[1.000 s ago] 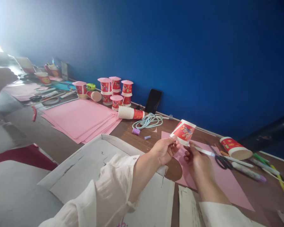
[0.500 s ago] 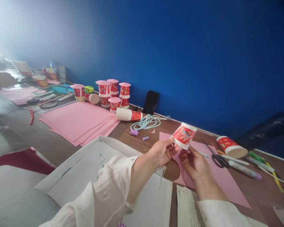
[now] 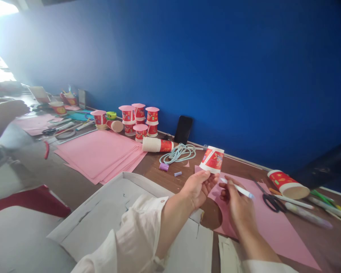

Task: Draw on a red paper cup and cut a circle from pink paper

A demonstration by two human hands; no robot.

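My left hand (image 3: 198, 185) pinches a red patterned paper cup (image 3: 212, 159) by its rim and holds it upside down above the table. My right hand (image 3: 236, 200) is closed around a white pen (image 3: 238, 188) whose tip points right, just below and right of the cup. Under both hands lies a pink paper sheet (image 3: 261, 223) with a round hole cut out of it (image 3: 211, 217).
A stack of pink sheets (image 3: 99, 149), several red cups with pink lids (image 3: 139, 119), a lying cup stack (image 3: 157, 145), a coiled cable (image 3: 179, 152), a phone (image 3: 183, 129), scissors (image 3: 268, 197), another lying cup (image 3: 287, 184), pens (image 3: 309, 214) and a white cardboard box (image 3: 116, 212). Another person's hand (image 3: 8, 110) is at far left.
My left hand has turned the cup more upright and lifted it slightly. The white pen now shows in my right hand, which has moved a little away from the cup. The camera tilted up.
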